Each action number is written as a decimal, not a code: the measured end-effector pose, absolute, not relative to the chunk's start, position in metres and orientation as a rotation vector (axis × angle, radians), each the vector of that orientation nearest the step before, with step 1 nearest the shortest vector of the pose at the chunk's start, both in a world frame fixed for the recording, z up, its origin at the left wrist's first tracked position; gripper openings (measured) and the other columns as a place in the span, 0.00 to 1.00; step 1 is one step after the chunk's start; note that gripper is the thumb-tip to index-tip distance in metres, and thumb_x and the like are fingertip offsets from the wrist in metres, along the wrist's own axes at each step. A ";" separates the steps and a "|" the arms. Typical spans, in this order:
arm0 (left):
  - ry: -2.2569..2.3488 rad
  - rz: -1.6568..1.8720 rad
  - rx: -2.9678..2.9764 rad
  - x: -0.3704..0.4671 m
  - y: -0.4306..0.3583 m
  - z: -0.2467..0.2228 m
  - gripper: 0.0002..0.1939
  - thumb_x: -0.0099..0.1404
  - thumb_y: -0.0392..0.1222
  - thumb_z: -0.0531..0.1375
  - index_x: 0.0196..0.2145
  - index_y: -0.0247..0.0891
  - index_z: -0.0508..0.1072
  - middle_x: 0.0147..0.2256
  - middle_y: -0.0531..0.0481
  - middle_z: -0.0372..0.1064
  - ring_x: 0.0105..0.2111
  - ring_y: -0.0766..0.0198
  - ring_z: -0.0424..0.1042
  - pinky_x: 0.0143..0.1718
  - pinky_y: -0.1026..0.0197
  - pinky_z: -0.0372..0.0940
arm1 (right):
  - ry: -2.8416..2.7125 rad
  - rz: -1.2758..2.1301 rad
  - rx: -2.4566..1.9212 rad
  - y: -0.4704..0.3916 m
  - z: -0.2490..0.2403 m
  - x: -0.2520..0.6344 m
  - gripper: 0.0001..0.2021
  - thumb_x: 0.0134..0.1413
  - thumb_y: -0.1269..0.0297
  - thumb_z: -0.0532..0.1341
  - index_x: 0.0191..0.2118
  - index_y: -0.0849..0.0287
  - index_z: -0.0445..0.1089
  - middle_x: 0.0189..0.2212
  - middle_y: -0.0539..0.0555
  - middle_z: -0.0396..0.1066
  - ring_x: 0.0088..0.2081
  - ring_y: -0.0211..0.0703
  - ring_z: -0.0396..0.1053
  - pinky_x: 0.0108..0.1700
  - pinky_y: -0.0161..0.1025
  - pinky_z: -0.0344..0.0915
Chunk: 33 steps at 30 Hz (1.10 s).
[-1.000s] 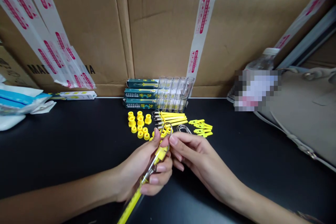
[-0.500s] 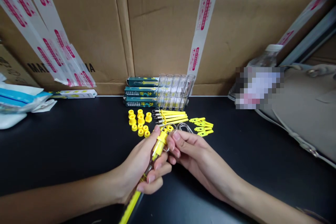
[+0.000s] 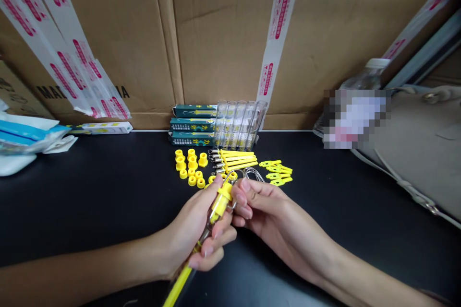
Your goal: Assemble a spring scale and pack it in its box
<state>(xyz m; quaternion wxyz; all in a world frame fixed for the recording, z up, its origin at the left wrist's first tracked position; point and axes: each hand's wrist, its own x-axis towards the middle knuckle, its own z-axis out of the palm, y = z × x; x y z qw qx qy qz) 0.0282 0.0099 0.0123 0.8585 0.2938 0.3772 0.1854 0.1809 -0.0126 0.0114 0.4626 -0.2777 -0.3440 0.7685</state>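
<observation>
Tube (image 3: 204, 236) slantwise through left grip (image 3: 189, 224)

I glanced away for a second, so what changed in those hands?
The metal hook at the yellow plug swung rightward, and the right hand shifted slightly right. Nothing was visibly picked up or released: the left hand still grips the clear tube, and the loose yellow caps stayed put.

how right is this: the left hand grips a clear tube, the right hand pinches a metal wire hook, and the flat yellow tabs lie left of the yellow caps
Wrong side: in the head view, the flat yellow tabs lie right of the yellow caps. The left hand grips a clear tube, and the right hand pinches a metal wire hook.
</observation>
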 end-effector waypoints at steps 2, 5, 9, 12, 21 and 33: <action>0.796 0.379 0.621 0.028 0.009 0.011 0.47 0.75 0.59 0.28 0.07 0.37 0.59 0.05 0.53 0.46 0.02 0.75 0.43 0.02 0.73 0.41 | -0.813 1.909 -0.681 -0.013 0.012 0.181 0.12 0.60 0.67 0.62 0.26 0.61 0.66 0.24 0.47 0.59 0.29 0.36 0.56 0.37 0.33 0.59; 0.799 0.374 0.621 0.028 0.008 0.009 0.47 0.75 0.60 0.28 0.07 0.37 0.59 0.05 0.53 0.47 0.02 0.75 0.43 0.01 0.73 0.41 | -0.820 1.895 -0.700 -0.013 0.012 0.180 0.13 0.61 0.67 0.62 0.25 0.61 0.66 0.24 0.47 0.59 0.29 0.36 0.55 0.37 0.33 0.59; 0.790 0.376 0.602 0.026 0.009 0.005 0.47 0.74 0.62 0.28 0.07 0.37 0.59 0.06 0.53 0.48 0.01 0.74 0.44 0.01 0.73 0.42 | -0.878 1.860 -0.737 -0.014 0.011 0.179 0.16 0.63 0.63 0.63 0.24 0.61 0.64 0.24 0.48 0.59 0.29 0.36 0.55 0.36 0.33 0.58; 0.734 0.382 0.587 0.024 0.010 0.001 0.47 0.72 0.65 0.28 0.08 0.36 0.61 0.06 0.53 0.49 0.01 0.74 0.45 0.02 0.73 0.42 | -0.893 1.849 -0.736 -0.015 0.010 0.179 0.17 0.64 0.60 0.63 0.25 0.61 0.65 0.25 0.48 0.60 0.29 0.36 0.56 0.37 0.33 0.58; 0.743 0.428 0.635 0.025 0.007 0.000 0.43 0.73 0.65 0.32 0.13 0.36 0.62 0.07 0.56 0.50 0.02 0.76 0.43 0.02 0.74 0.43 | -0.911 1.799 -0.761 -0.014 0.009 0.178 0.14 0.64 0.59 0.64 0.29 0.61 0.70 0.26 0.48 0.61 0.29 0.35 0.56 0.36 0.33 0.58; 0.700 0.490 0.768 0.025 0.001 -0.003 0.34 0.69 0.69 0.46 0.21 0.37 0.64 0.09 0.59 0.53 0.04 0.76 0.48 0.04 0.76 0.49 | -0.958 1.645 -0.827 -0.016 0.007 0.175 0.09 0.61 0.57 0.67 0.36 0.58 0.75 0.24 0.45 0.63 0.26 0.31 0.57 0.31 0.29 0.59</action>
